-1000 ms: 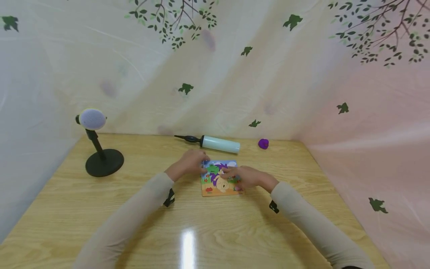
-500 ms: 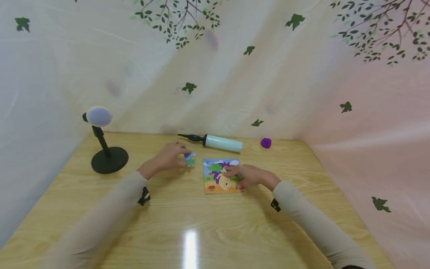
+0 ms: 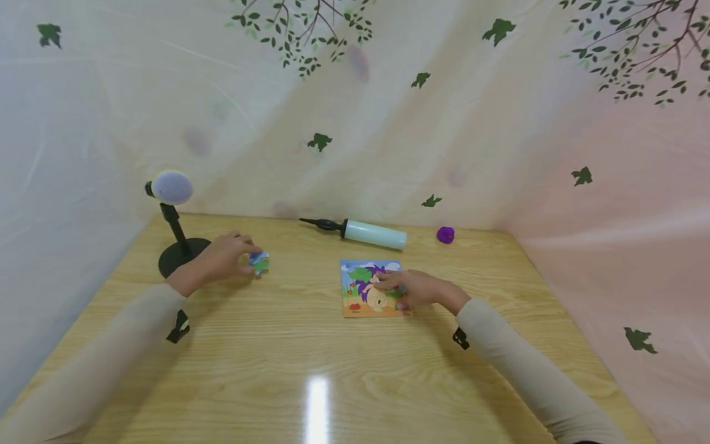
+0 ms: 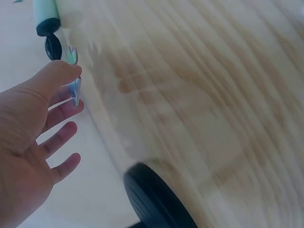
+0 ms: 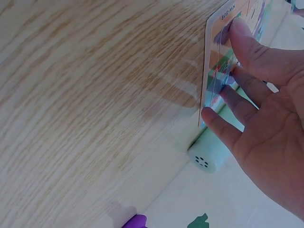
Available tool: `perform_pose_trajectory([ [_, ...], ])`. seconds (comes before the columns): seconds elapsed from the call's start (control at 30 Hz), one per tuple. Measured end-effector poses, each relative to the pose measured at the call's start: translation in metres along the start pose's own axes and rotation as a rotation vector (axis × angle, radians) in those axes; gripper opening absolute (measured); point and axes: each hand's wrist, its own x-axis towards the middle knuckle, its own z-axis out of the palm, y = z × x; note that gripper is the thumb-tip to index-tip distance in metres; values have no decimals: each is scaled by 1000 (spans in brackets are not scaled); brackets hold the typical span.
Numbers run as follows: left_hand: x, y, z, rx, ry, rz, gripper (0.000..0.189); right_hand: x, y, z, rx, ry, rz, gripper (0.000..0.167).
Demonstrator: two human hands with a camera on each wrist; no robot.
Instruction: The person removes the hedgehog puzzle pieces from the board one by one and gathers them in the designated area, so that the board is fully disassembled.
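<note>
My left hand [image 3: 222, 258] pinches a jigsaw puzzle piece [image 3: 259, 263], blue and green, between thumb and forefinger. In the left wrist view the piece [image 4: 72, 54] is seen nearly edge-on, the other fingers spread apart behind it. To the right lies a square picture puzzle [image 3: 352, 311] showing a purple-haired cartoon figure, a green leaf shape and an orange ground. My right hand [image 3: 420, 288] rests its extended fingertips on the puzzle's right side, covering part of the picture. The right wrist view shows that hand's thumb [image 5: 242, 35] and fingers spread over the puzzle's surface [image 5: 216, 61].
A pale blue hand pump [image 3: 374, 234] with a black nozzle lies behind the puzzle. Beside it, farther right, is a small purple object [image 3: 445, 235]. A round-headed lamp on a black base [image 3: 176, 259] stands just behind my left hand. Printed cloth [image 3: 266, 154] hangs behind the wooden table [image 3: 266, 370].
My left hand has moved from the puzzle's left edge leftward toward the lamp, carrying the puzzle piece. The right hand has stayed on the puzzle.
</note>
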Motion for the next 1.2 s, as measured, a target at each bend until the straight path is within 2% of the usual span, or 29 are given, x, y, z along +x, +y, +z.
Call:
perform_pose_trajectory([
  [0.2, -11, -8, -1, 31, -15, -6, 40, -1, 1, 1, -5, 2, -4, 69],
  [0.43, -18, -16, 2, 38, -51, -10, 40, -4, 2, 5, 10, 16, 7, 67],
  [0.77, -17, -20, 3, 5, -109, -42, 41, -6, 3, 7, 24, 28, 0, 67],
  [1.2, -16, -20, -1, -47, -127, -74, 43, -1, 6, 7, 22, 37, -46, 71],
])
